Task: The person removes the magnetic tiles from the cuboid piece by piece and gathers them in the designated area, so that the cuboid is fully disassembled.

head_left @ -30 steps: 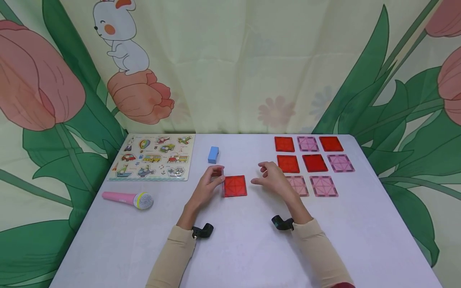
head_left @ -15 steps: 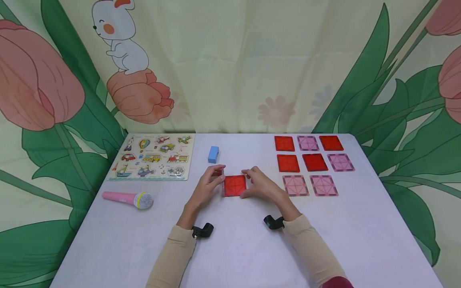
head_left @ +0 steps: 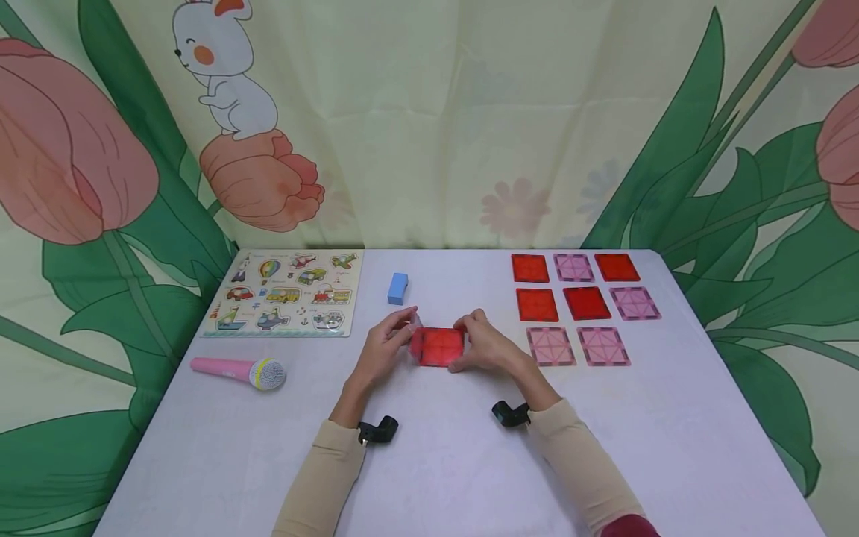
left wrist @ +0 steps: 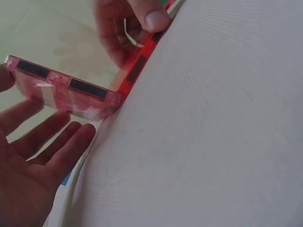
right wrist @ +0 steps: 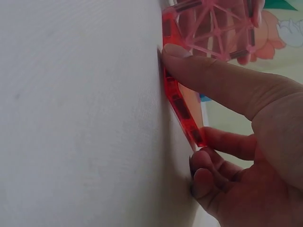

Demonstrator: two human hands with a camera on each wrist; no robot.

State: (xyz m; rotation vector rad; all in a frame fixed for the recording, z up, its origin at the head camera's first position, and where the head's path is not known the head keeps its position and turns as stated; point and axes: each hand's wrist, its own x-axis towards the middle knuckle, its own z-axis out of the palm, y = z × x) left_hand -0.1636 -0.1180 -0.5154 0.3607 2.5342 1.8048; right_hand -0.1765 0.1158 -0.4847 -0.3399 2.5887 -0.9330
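A red square magnetic tile (head_left: 443, 347) lies low at the table's middle, its magnet edge (left wrist: 137, 68) facing the left wrist camera. My right hand (head_left: 490, 347) grips it across its right part, thumb at the near edge and index finger at the far corner; the other fingers curl loosely. Standing steeply on the red tile's left side is a clear pink tile (left wrist: 61, 85), its lower edge right at the red one. My left hand (head_left: 385, 347) holds this pink tile, thumb by its upper corner and spread fingers behind its outer face.
At the back right several red and pink tiles (head_left: 537, 305) lie in rows. A blue block (head_left: 397, 288) stands beyond my left hand. Further left are a picture puzzle board (head_left: 285, 294) and a pink toy microphone (head_left: 235, 371). A printed curtain hangs behind the table.
My right hand has come left and down from beside the tile rows and taken hold of the red tile. The red tile has shifted slightly right; the pink tile now leans, showing more of its face.
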